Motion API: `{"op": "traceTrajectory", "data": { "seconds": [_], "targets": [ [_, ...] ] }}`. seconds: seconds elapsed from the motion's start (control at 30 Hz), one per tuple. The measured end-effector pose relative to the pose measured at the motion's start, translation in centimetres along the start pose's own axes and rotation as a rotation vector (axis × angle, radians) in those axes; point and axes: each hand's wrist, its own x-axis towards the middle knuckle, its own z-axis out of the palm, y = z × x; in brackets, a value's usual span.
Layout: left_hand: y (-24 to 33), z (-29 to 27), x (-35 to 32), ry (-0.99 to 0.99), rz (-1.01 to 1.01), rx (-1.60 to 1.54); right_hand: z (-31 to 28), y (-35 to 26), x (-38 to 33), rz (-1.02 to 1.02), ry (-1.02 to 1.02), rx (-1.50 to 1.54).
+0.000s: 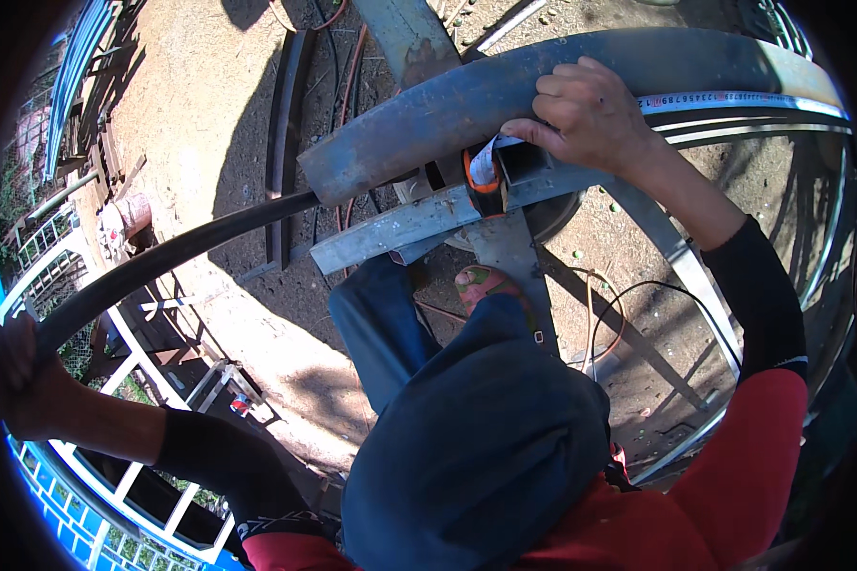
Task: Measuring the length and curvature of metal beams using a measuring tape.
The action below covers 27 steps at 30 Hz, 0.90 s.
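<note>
Head-worn fisheye looks steeply down; legs [476, 414] near, lower centre; ground [205, 71] beyond; left hand [27, 383] at left rim, right hand [586, 112] above centre.

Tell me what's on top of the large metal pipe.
The right hand rests on the pipe, and a pale tape-measure blade runs along its near side toward the right end. The surface under the hand is covered and cannot be seen.

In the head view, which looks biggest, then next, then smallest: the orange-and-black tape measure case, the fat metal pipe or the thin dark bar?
1. fat metal pipe
2. thin dark bar
3. tape measure case
</note>
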Motion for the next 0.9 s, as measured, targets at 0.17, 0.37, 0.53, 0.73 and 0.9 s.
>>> {"op": "traceTrajectory", "data": {
  "seconds": [0.17,0.37,0.53,0.73,0.9],
  "targets": [
    [-2.1,2.7,-0.1,0.166,0.096,-0.090,0.1,0.1,-0.4,0.000,0.025,0.004],
    [-2.2,6.6,1.6,0.030,0.065,-0.121,-0.2,0.3,-0.6,-0.002,-0.016,0.053],
    [-2.9,7.5,-0.2,0.111,0.054,-0.070,0.3,0.5,-0.8,-0.016,-0.015,0.013],
    [-2.5,5.0,-2.8,0.063,0.102,-0.122,0.2,0.4,-0.4,-0.041,0.011,-0.003],
    [-2.0,6.8,1.0,0.128,0.087,-0.059,0.5,0.4,-0.7,-0.041,-0.005,-0.013]
  ]
}}
